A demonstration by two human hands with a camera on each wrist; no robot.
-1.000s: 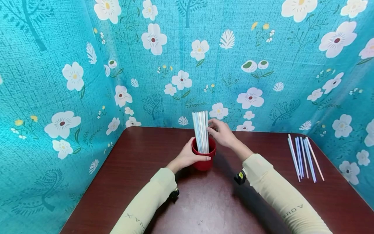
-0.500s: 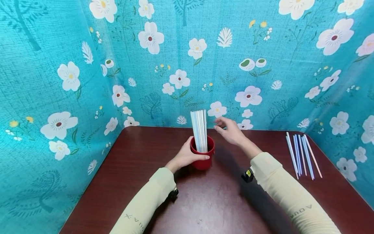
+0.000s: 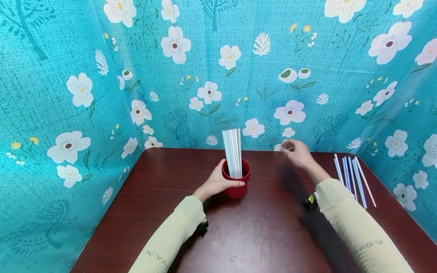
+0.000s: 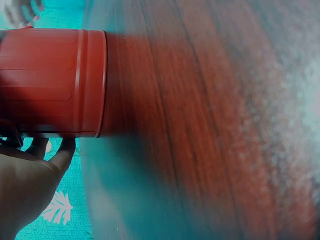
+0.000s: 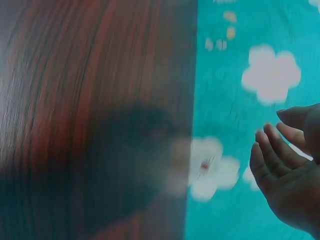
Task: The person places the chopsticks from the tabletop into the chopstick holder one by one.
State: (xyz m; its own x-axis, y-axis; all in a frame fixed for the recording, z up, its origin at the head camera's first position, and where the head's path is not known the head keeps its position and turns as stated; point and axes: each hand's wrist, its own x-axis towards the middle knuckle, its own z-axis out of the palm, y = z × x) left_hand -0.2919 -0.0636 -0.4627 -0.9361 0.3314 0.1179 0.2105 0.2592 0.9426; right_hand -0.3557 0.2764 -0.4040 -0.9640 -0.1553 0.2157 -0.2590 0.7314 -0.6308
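Near the back of the table stands a small red bucket [image 3: 235, 190] holding a bundle of pale blue and white straws [image 3: 233, 151], which lean slightly left. My left hand [image 3: 219, 182] grips the bucket from its left side, thumb across the front. The left wrist view shows the bucket's ribbed wall [image 4: 45, 82] close up, with my fingers [image 4: 62, 155] against it. To the right of the bucket, my right hand [image 3: 298, 153] hovers with fingers loosely bent. Nothing sits between those fingers [image 5: 272, 157] in the right wrist view.
Several loose blue, purple and pink straws [image 3: 364, 184] lie side by side at the table's right end, partly behind my right forearm. A teal flowered cloth [image 3: 191, 125] hangs along the back and both sides of the dark wooden table [image 3: 170, 167].
My right hand has left the straws in the bucket and travelled right through the air. The left hand keeps its hold on the bucket, and the straws stay inside.
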